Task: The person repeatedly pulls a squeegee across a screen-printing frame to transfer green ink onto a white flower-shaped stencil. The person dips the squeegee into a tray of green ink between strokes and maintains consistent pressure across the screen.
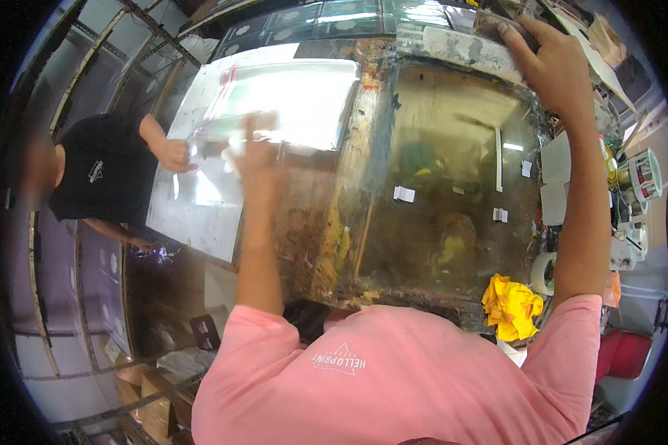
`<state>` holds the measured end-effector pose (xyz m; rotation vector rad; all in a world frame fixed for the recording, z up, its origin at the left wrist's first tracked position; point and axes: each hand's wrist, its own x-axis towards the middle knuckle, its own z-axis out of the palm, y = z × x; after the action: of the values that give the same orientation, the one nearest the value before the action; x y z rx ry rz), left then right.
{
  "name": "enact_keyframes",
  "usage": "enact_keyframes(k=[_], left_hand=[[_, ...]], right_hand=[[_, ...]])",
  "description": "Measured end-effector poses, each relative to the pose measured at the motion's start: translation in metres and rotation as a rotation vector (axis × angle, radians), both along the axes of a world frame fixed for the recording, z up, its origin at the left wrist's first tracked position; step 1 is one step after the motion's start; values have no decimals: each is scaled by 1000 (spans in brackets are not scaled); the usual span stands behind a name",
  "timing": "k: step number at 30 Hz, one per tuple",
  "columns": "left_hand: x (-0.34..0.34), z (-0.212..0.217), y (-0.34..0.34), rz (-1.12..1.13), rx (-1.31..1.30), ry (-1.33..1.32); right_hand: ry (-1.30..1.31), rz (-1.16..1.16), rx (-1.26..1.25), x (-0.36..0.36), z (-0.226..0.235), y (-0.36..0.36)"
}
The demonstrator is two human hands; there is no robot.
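My left hand (258, 152) is smeared by motion above a glossy clear sheet (297, 96) lying on a white board (178, 211). Its fingers are too blurred to read, and whether they hold anything cannot be told. At the far right corner, my right hand (553, 63) is closed over a dark block (495, 27) by the grey-smeared far bar (460, 52) of a screen frame. Part of its fingers is hidden behind the hand. The frame's mesh (438, 237), yellowish and see-through, carries several small white paper pieces, one a folded slip (404, 193).
A co-worker in a black shirt (100, 167) stands at the left, one hand (174, 156) at the sheet's edge. A crumpled yellow cloth (512, 306) lies at the near right corner. Tape rolls and tubs (638, 178) crowd the right side. Dark printed panels (297, 26) line the far edge.
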<state>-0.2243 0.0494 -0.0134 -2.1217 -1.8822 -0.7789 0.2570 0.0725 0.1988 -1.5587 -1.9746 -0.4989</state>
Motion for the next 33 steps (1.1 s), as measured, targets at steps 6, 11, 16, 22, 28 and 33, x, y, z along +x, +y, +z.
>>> enact_keyframes(k=[6,11,16,22,28,33], left_hand=[[67,-30,40,-69,-249,275],[55,-41,55,-70,-335,147],[43,1,74,-107,-334,-278],[125,39,42,-335,-279,58],[266,-24,-25,-572,-415,126],[328,-65,-44,-739,-380,116]], right_hand=[[96,11,-105,-18,15,-9],[73,-46,33,-26,19,-17],[71,14,102,-20,19,-7],[0,-4,119,-13,13,-6],[37,19,61,-2,2,0],[1,22,72,-5,6,-3]])
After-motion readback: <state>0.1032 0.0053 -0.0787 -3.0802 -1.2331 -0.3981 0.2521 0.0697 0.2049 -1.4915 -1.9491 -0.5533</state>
